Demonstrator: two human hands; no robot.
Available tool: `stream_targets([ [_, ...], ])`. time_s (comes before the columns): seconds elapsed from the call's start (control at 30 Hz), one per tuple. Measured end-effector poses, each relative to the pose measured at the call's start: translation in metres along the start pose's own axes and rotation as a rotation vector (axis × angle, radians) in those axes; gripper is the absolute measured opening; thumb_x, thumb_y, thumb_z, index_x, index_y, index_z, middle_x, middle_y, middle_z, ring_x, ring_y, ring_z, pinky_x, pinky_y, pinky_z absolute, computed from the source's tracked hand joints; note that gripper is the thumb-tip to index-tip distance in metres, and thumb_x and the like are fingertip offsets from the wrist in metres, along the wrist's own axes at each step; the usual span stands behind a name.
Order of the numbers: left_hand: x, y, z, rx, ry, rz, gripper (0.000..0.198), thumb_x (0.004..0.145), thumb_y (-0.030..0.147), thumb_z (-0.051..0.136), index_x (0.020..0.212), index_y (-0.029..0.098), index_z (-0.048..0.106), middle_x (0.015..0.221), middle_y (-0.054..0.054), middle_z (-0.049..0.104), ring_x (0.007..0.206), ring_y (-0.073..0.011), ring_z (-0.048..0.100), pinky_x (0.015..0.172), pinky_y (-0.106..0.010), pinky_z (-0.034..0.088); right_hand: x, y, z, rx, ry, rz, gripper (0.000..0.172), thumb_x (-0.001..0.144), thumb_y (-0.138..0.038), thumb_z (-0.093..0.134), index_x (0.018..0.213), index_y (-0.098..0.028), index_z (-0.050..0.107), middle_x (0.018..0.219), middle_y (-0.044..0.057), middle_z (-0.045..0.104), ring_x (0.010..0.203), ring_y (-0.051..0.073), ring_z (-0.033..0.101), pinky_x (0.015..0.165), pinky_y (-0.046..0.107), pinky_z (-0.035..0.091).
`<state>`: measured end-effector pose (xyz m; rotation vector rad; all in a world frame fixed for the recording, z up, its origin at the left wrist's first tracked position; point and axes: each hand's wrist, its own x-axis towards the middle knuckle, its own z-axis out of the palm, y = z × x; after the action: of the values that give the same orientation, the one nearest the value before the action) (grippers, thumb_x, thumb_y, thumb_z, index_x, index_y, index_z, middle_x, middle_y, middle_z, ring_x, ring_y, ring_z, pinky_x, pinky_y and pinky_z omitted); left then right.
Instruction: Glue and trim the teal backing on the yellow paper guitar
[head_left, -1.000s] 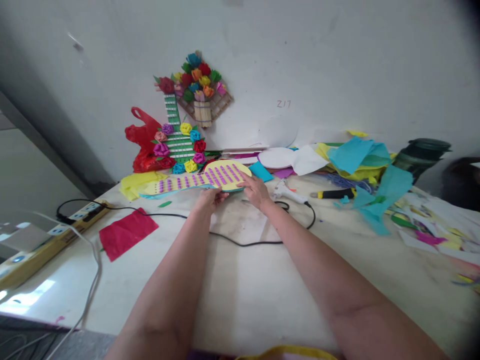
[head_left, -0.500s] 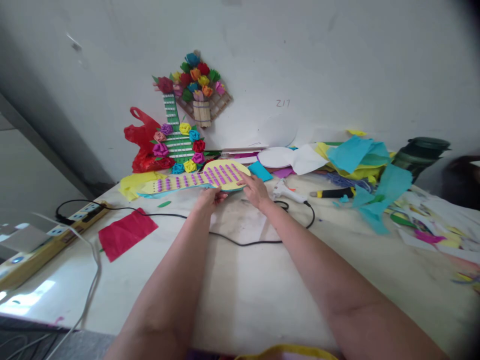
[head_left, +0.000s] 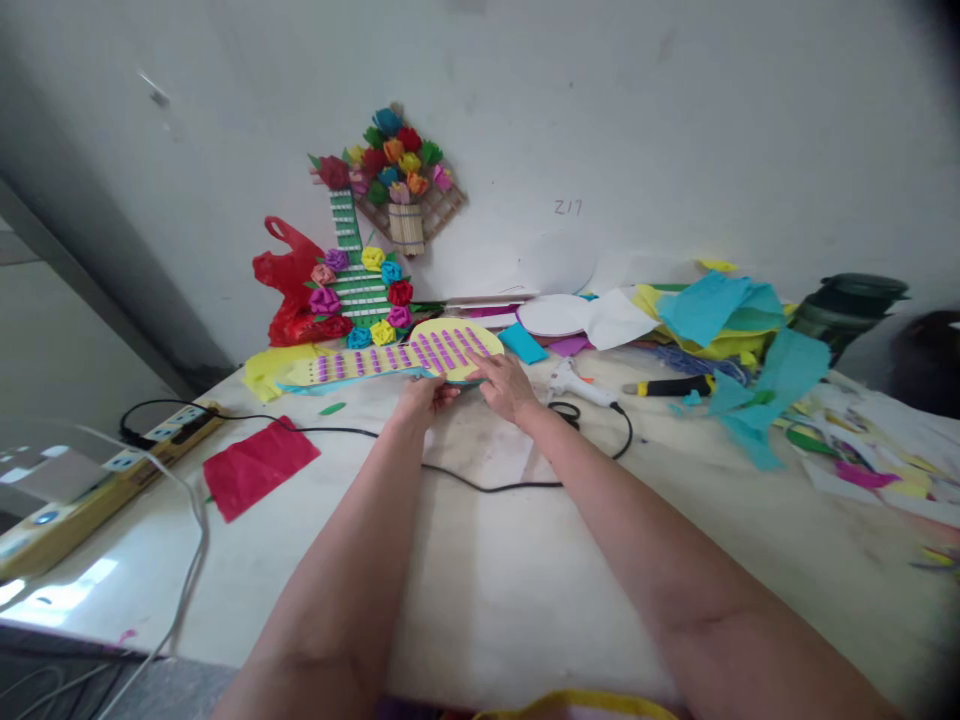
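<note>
A yellow guitar-shaped cutout (head_left: 452, 345) with rows of purple strips lies across the back of the table, its long neck pointing left and light blue showing along its lower edge. My left hand (head_left: 429, 395) grips that lower edge near where neck and body meet, fingers curled. On the body's right part rests my right hand (head_left: 501, 385), with its fingers extended onto the surface. Behind the cutout, a green guitar shape (head_left: 361, 290) with white strips and paper flowers leans upright by the wall.
A white glue gun (head_left: 581, 383) with a black cable lies right of my hands, beside a black-and-yellow cutter (head_left: 671, 387). Red paper (head_left: 260, 467) and a power strip (head_left: 112, 480) are left. Coloured paper and a dark green bottle (head_left: 851, 310) stand at back right.
My right hand has shifted slightly down and left on the cutout's body, its fingers now more spread. My left hand keeps its hold. The view has shifted slightly.
</note>
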<state>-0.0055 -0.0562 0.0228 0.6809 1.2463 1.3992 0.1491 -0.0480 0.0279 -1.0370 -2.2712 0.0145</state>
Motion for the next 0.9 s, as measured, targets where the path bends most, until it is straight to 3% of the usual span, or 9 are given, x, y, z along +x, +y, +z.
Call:
stream_targets([
  [0.47, -0.006, -0.002, 0.005, -0.059, -0.027, 0.032, 0.007, 0.080, 0.005, 0.049, 0.078, 0.010, 0.052, 0.051, -0.003, 0.058, 0.036, -0.0088, 0.052, 0.036, -0.017, 0.042, 0.002, -0.010, 0.003, -0.062, -0.026, -0.091, 0.058, 0.073, -0.011, 0.043, 0.131, -0.016, 0.047, 0.108, 0.006, 0.065, 0.107, 0.022, 0.046, 0.094, 0.036, 0.027],
  [0.73, 0.000, -0.005, 0.002, -0.072, -0.026, 0.020, 0.005, 0.079, 0.006, 0.052, 0.081, 0.010, 0.052, 0.052, -0.002, 0.058, 0.036, -0.0085, 0.052, 0.036, -0.016, 0.041, 0.004, 0.008, -0.011, 0.038, 0.104, 0.066, 0.060, 0.072, -0.008, 0.037, 0.131, -0.015, 0.045, 0.099, 0.001, 0.069, 0.099, 0.021, 0.050, 0.090, 0.034, 0.029],
  [0.9, -0.002, -0.003, 0.003, -0.064, -0.020, 0.032, 0.006, 0.081, 0.006, 0.048, 0.080, 0.011, 0.050, 0.051, -0.002, 0.058, 0.036, -0.0084, 0.052, 0.036, -0.016, 0.041, 0.002, 0.009, -0.008, 0.031, 0.056, 0.037, 0.058, 0.073, -0.008, 0.039, 0.130, -0.015, 0.046, 0.093, 0.001, 0.071, 0.100, 0.021, 0.049, 0.090, 0.033, 0.028],
])
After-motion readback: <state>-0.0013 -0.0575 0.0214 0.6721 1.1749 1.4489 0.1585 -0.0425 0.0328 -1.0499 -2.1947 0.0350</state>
